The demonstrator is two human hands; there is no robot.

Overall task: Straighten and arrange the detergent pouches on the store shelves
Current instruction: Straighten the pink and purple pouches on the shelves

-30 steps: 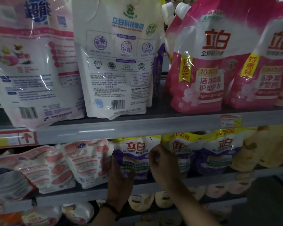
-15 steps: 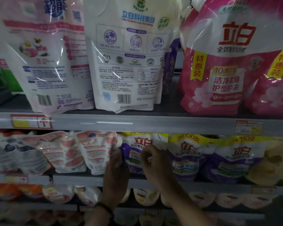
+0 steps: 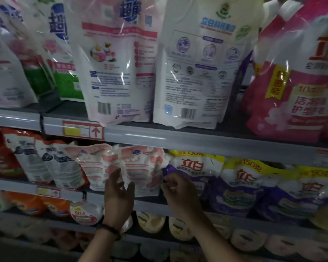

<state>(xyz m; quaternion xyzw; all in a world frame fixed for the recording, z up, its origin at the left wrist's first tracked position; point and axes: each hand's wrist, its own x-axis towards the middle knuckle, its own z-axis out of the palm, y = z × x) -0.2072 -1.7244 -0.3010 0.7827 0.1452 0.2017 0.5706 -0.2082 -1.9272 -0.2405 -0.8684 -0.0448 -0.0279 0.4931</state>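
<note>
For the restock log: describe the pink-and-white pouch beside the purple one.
The pink-and-white pouch is glossy, crinkled plastic film with pink blotches, a blue logo and fine print. It stands on the middle shelf between a matching pouch and a purple pouch. The left hand spreads open before its lower left edge.

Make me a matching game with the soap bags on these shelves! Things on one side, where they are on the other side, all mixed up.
Things
1. big magenta pouch
2. purple pouch with yellow top
3. red arrow label
4. green pouch

Places
A. on the front edge of the top shelf
B. top shelf, left side
C. top shelf, far right
D. middle shelf, right of the pink-and-white pouches

Pairs: 1-C, 2-D, 3-A, 4-B
</note>
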